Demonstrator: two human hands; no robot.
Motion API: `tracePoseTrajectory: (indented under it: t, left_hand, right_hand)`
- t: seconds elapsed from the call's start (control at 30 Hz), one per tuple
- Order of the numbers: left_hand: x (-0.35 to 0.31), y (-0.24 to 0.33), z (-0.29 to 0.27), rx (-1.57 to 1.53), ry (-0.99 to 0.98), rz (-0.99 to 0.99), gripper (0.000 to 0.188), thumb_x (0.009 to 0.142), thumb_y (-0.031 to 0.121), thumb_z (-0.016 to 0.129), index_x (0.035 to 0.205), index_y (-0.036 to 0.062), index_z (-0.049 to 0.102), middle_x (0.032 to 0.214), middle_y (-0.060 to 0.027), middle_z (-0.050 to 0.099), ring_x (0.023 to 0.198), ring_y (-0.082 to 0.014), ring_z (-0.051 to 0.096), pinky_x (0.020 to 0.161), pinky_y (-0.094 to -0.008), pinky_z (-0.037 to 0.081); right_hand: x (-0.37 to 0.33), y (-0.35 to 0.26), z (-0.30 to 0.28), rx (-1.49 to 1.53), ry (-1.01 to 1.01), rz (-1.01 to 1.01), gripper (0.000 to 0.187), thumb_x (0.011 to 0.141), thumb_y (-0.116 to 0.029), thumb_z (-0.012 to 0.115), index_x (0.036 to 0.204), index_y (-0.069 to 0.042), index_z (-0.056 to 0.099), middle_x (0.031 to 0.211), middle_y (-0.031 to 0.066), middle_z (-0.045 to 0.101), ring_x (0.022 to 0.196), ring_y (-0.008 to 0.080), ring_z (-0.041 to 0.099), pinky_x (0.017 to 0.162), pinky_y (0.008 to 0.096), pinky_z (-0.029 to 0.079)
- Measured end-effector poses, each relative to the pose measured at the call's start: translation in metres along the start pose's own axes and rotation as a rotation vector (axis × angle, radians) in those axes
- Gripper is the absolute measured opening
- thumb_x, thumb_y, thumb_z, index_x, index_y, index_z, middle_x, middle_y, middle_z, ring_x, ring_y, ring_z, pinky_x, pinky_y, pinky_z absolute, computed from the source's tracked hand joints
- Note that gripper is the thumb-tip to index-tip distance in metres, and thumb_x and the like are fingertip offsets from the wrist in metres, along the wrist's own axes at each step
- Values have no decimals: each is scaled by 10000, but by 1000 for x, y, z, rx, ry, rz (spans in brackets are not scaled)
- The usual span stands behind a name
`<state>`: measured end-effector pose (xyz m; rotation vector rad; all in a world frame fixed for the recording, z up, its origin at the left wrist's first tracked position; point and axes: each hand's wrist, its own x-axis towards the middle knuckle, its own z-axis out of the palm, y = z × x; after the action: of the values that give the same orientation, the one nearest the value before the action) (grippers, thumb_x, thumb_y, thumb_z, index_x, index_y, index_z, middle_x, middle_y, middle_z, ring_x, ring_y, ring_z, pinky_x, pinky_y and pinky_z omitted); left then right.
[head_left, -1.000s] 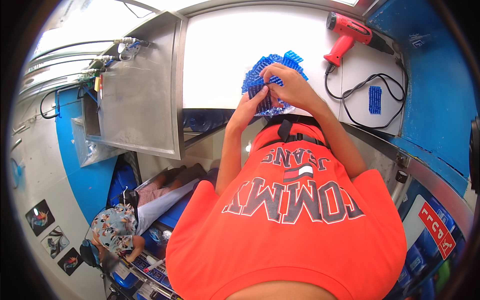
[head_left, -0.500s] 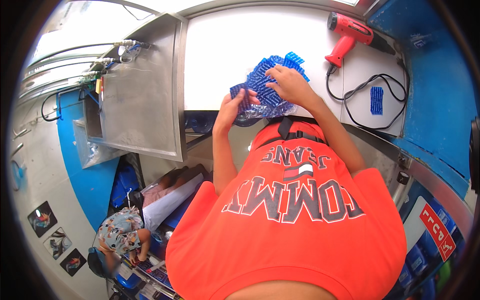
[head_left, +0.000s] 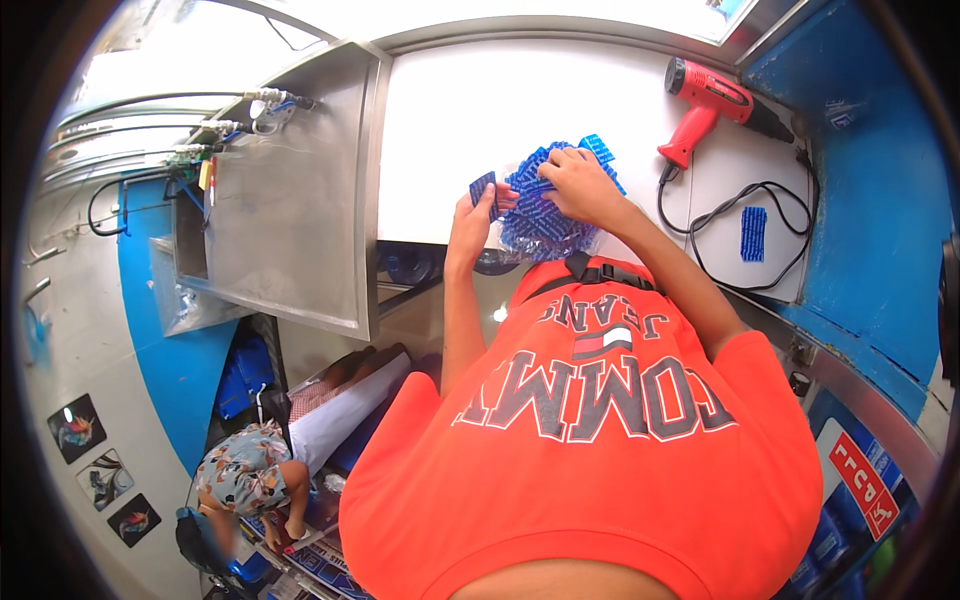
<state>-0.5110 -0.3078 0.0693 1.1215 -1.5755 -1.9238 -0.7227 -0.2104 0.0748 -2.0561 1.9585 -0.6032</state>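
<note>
My left hand [head_left: 468,228] is closed on a flat blue printed shrink band [head_left: 482,186], held upright at the left side of a pile; whether it is one band or several cannot be told. My right hand [head_left: 585,188] reaches over the pile of blue shrink bands [head_left: 538,225], its bent fingers pinching among them; the fingertips are partly hidden. A clear plastic bag [head_left: 548,250] lies around the near side of the pile, close to my waist. One lighter blue band [head_left: 598,150] sticks out at the pile's far right.
On the white worktop [head_left: 450,110], a red heat gun [head_left: 712,100] lies at the far right, its black cord [head_left: 690,215] looped beside a separate blue band [head_left: 753,235]. A metal cabinet [head_left: 290,200] borders the left. Another person [head_left: 245,470] bends over at lower left.
My left hand has shifted slightly away from the pile with its band. The right fingers have curled down into the bands. The whole view has shifted a little.
</note>
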Motion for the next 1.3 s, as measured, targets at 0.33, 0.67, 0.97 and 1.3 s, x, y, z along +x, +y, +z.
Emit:
tracePoseTrajectory:
  t: [0.33,0.67,0.97,1.3]
  left_hand:
    - [16,38,33,-181,33,-10,272,928,224,750,1085,16,670,941,-67,724,836,-142,699,784,-283,551]
    - [18,38,64,-458,-117,-152,401,1030,368,553,1251,38,609,1098,-93,714,942,-183,705,827,-375,579]
    - [12,43,51,-456,-348,-298,768,1063,600,207,1235,-22,622,1028,-199,733,848,-254,733,753,-381,606]
    - [8,46,65,-428,-439,-350,810,1030,684,208,1309,0,542,1027,-216,708,835,-314,735,727,-402,623]
  right_hand:
    - [17,16,-45,1173,98,544,285,884,-197,789,1057,3,684,919,67,724,812,103,665,745,275,539]
    - [11,0,-41,1145,243,525,230,876,-151,778,1011,3,673,874,45,700,779,87,629,720,272,523]
    - [16,24,-124,636,72,212,222,827,-75,750,1010,2,651,889,109,687,823,207,647,796,338,514]
    - [31,-24,-100,285,-301,-221,300,781,67,625,1064,10,704,872,177,732,864,333,716,753,437,554]
